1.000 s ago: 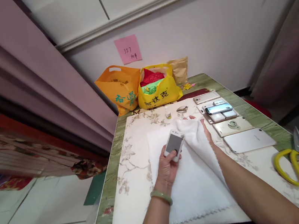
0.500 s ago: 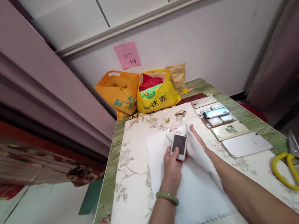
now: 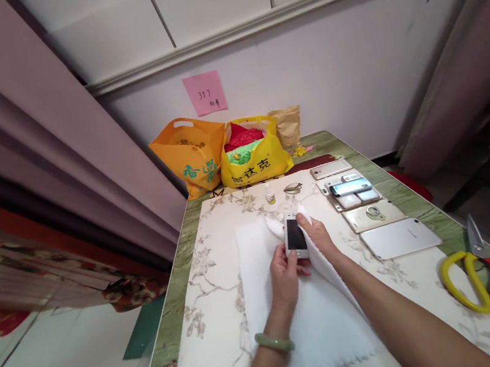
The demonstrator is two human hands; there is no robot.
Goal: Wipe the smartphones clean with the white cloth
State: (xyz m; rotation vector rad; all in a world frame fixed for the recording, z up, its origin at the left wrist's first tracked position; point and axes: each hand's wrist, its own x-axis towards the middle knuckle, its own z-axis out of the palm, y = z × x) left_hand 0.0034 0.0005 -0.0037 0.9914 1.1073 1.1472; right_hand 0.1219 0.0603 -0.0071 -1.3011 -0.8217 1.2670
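Observation:
A small white smartphone (image 3: 296, 237) with a dark screen is tilted up over a white cloth (image 3: 324, 332) with scalloped edges. My left hand (image 3: 284, 278), a green bangle on its wrist, is closed around the phone's lower end, thumb at the bottom of its front. At the upper right side of the phone, my right hand (image 3: 319, 237) grips a lifted fold of the cloth, with the thumb pressing near the phone's top corner. Part of the right hand's fingers is hidden behind cloth and phone.
Several phones lie along the right, including a silver one (image 3: 400, 237) and a gold one with a ring (image 3: 373, 214). Scissors (image 3: 483, 276) rest at the right edge. Beyond the cloth are a small bottle (image 3: 269, 193), glasses (image 3: 293, 188), an orange bag (image 3: 194, 154) and a yellow bag (image 3: 256, 166).
My right hand, mostly behind the cloth before, has come over to the phone's upper right edge with the cloth in its grip. The phone has turned more upright.

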